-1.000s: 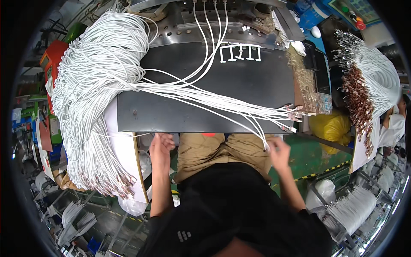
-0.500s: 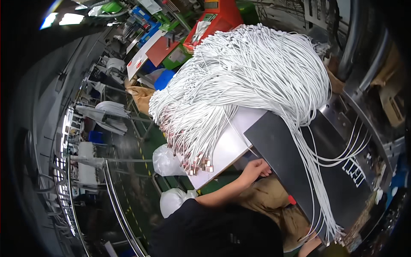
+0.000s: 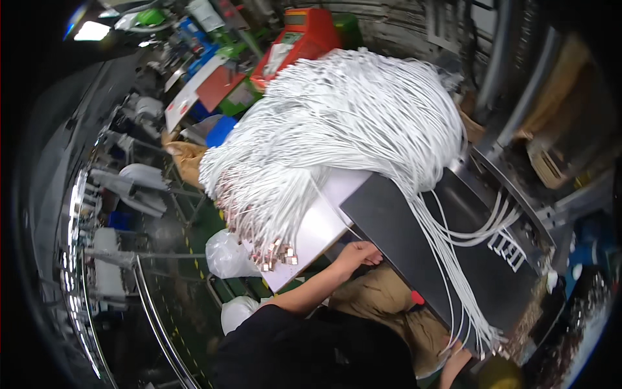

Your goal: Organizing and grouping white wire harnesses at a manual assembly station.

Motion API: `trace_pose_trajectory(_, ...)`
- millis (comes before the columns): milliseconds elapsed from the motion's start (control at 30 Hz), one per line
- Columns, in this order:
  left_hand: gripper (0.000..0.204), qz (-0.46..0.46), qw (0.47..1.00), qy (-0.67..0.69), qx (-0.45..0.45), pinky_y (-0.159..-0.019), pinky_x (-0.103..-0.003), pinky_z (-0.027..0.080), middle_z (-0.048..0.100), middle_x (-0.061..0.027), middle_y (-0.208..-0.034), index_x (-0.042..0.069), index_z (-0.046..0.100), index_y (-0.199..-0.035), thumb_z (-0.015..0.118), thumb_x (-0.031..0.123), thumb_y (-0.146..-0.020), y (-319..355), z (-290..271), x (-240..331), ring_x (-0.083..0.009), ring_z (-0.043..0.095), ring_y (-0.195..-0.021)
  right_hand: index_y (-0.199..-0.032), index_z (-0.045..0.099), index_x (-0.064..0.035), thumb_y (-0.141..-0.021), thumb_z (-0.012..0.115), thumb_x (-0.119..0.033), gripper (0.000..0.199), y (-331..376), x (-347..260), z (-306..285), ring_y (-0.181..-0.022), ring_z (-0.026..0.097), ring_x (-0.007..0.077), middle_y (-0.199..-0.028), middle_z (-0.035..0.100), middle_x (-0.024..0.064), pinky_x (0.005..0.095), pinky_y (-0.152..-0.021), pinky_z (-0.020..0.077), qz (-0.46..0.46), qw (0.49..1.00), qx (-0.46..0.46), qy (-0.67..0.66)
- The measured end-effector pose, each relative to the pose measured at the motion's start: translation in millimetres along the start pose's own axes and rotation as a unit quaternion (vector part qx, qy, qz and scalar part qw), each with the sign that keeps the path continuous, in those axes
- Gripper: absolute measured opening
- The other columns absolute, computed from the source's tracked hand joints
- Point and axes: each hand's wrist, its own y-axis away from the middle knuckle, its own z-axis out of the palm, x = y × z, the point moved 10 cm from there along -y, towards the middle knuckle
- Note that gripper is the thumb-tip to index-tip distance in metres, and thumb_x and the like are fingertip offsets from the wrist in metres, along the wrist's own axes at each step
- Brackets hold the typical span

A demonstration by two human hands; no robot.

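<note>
A tilted, wide view looks down on a person in a black shirt and tan trousers seated at a dark grey work mat (image 3: 414, 240) that lies slanting across a bench. This mat is the landmark for everything else. The left hand (image 3: 358, 253) rests at the mat's near left corner, fingers curled loosely over the bench edge and holding nothing. The right hand (image 3: 457, 360) shows only in part at the mat's near right end, just below the cable tips; I cannot tell whether it is spread or gripping. A very large bundle of thin white cables (image 3: 343, 129) is heaped beyond and to the left of the mat, spilling over a white board (image 3: 317, 233) that touches the mat's left edge. The bundle's copper-coloured terminal ends (image 3: 275, 251) hang off the board's near left edge. A thinner fan of the same cables (image 3: 453, 285) runs across the mat to its right end. At the mat's far right, white connector pieces (image 3: 508, 249) sit in a row. Left of the mat, on the green floor, lie 2 clear plastic bags (image 3: 227, 256). Beyond the bundle stand a red machine (image 3: 304, 35) and cluttered shelves, while grey metal framing rises behind the mat.
</note>
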Motion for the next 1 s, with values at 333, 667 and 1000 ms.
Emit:
trace_pose_trajectory(333, 0.033, 0.386, 0.831, -0.355, -0.184, -0.078, -0.034, 0.053, 0.070, -0.0095, -0.089, 0.002, 0.069, -0.096, 0.070, 0.034, -0.090, 104.2, 140.1, 75.9, -0.0242, 0.067, -0.084, -0.104, 0.070, 0.0035, -0.100, 0.060, -0.033, 0.038, 16.1, -130.0, -7.3, -0.074, 0.068, 0.0197, -0.086, 0.070, 0.0117, 0.0332, -0.064, 0.0558, 0.222, 0.831, -0.195, -0.472)
trace_pose_trajectory(667, 0.044, 0.585, 0.521, -0.523, -0.335, -0.095, -0.043, 0.048, 0.060, -0.0136, -0.118, 0.004, 0.063, -0.118, 0.076, 0.020, -0.079, 135.3, 363.7, 74.7, -0.0337, 0.057, -0.112, -0.110, 0.075, -0.0083, -0.098, 0.059, -0.020, 0.023, -146.2, -317.2, -31.4, -0.123, 0.056, 0.0328, -0.127, 0.066, 0.0093, 0.0398, -0.107, 0.0405, -0.363, 0.915, 0.030, 0.172)
trace_pose_trajectory(1000, 0.024, 0.493, 0.481, -0.718, -0.099, -0.085, -0.047, 0.049, 0.061, -0.0178, -0.102, 0.002, 0.061, -0.102, 0.059, -0.002, -0.078, 17.4, 205.1, 206.5, -0.0385, 0.059, -0.097, -0.087, 0.072, 0.0041, -0.100, 0.057, -0.018, 0.029, -48.3, -145.5, -127.7, -0.084, 0.067, 0.0247, -0.091, 0.070, 0.0140, 0.0361, -0.076, 0.0518, -0.024, 0.871, -0.187, -0.455)
